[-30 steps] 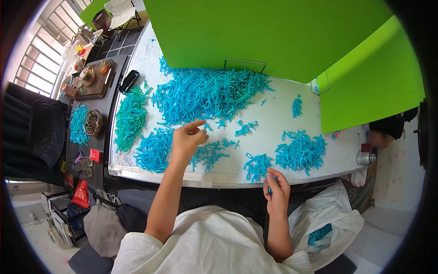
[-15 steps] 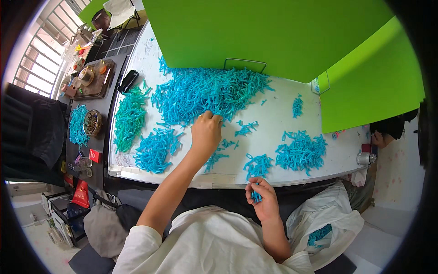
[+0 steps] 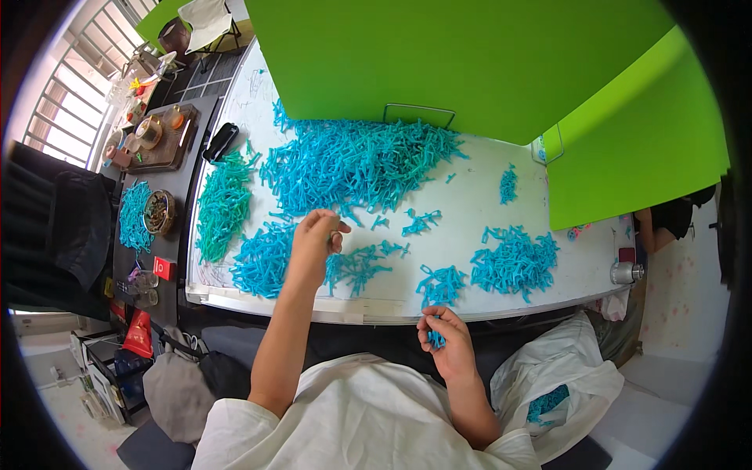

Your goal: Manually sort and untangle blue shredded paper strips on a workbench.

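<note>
My left hand is over the white table, fingers curled, between the big heap of small blue plastic pieces and a thinly spread small pile. What its fingers hold, if anything, is hidden. Down at the table's front edge, my right hand is closed round several blue plastic pieces, turned palm inward. Just beyond it lies a small blue pile. A larger blue pile is left of my left hand, and a greener one is farther left.
Another blue pile and a tiny one lie on the right. Green panels with wire feet stand behind the heap. A white bag with blue pieces is at my right. Across the table, a person's arm shows.
My left hand has drawn back from the big heap, toward me and to the left. Several pieces now lie loose where it was. My right hand has barely shifted.
</note>
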